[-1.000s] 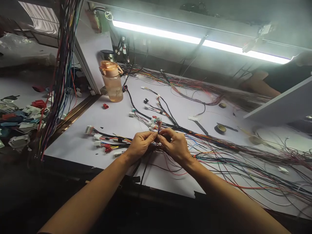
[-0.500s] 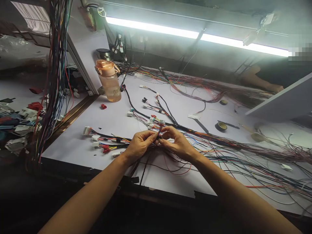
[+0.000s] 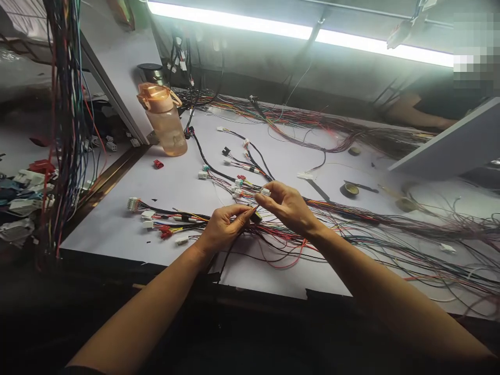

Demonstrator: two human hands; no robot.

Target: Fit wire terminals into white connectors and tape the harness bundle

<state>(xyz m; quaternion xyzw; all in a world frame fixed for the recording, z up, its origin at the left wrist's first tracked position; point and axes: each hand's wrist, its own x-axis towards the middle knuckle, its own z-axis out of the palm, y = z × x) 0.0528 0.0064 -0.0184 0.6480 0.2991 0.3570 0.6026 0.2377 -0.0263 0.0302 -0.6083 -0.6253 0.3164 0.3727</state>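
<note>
My left hand [image 3: 226, 226] is closed, its thumb and forefinger pinching wires of the harness over the front of the table. My right hand [image 3: 287, 205] pinches a small white connector [image 3: 264, 192] between thumb and fingers, just up and right of the left hand. A dark roll of tape [image 3: 255, 215] shows between the hands, by the left fingertips. Below and around them run loose red and black wires [image 3: 273, 232]. Several white connectors and a red connector [image 3: 165, 232] lie to the left on wrapped branches.
An orange-lidded bottle [image 3: 166, 122] stands at the back left, near a red connector [image 3: 158, 164]. A tape roll [image 3: 349, 190] lies right of centre. Hanging wires [image 3: 66, 125] are at the left. Another person's arm [image 3: 417, 112] is at the back right.
My right hand has moved slightly up and away from the left, with the white connector now between its fingers. The tape roll between the hands has come into view. The whole view has shifted.
</note>
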